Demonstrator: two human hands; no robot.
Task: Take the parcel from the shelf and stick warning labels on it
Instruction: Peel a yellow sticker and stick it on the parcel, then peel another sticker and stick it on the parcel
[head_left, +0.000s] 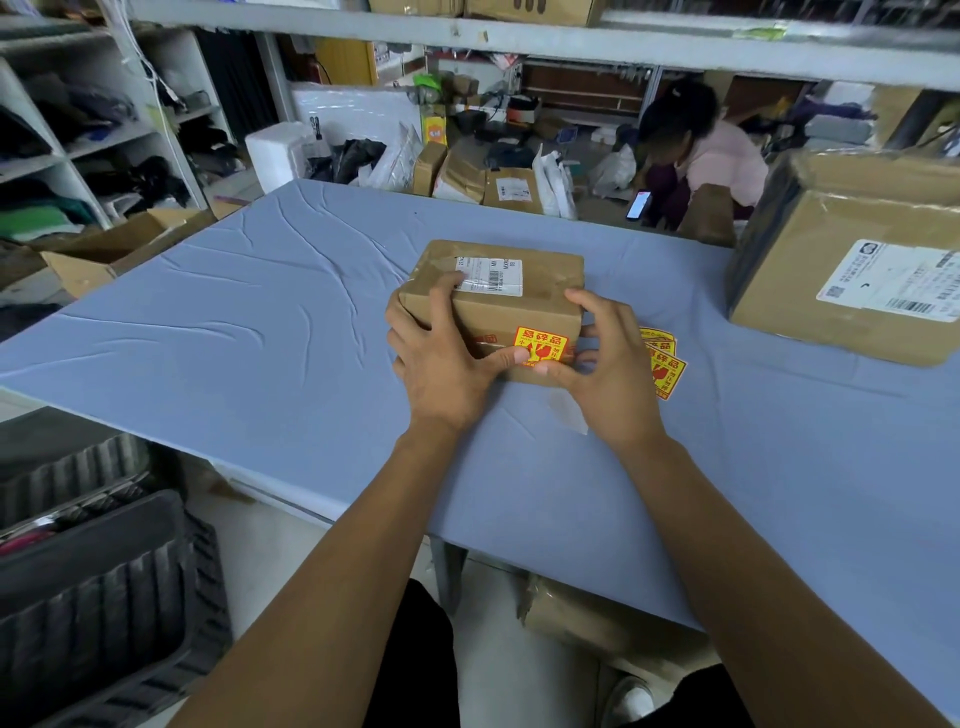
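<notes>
A small brown cardboard parcel (524, 306) with a white shipping label on top sits mid-table on the blue cloth. A red and yellow warning label (543, 343) is stuck on its near side. My left hand (441, 353) grips the parcel's left end, fingers over the top and thumb pressing on the label. My right hand (608, 364) holds the right end, thumb touching the label's lower edge. Spare warning labels (667, 369) lie on the cloth just right of my right hand, partly hidden by it.
A large taped carton (852, 270) stands at the table's right. A strip of backing paper (571, 410) lies under my right wrist. A person (696, 150) crouches beyond the far edge among boxes. Black crates (104, 597) sit left of the blue table (260, 322).
</notes>
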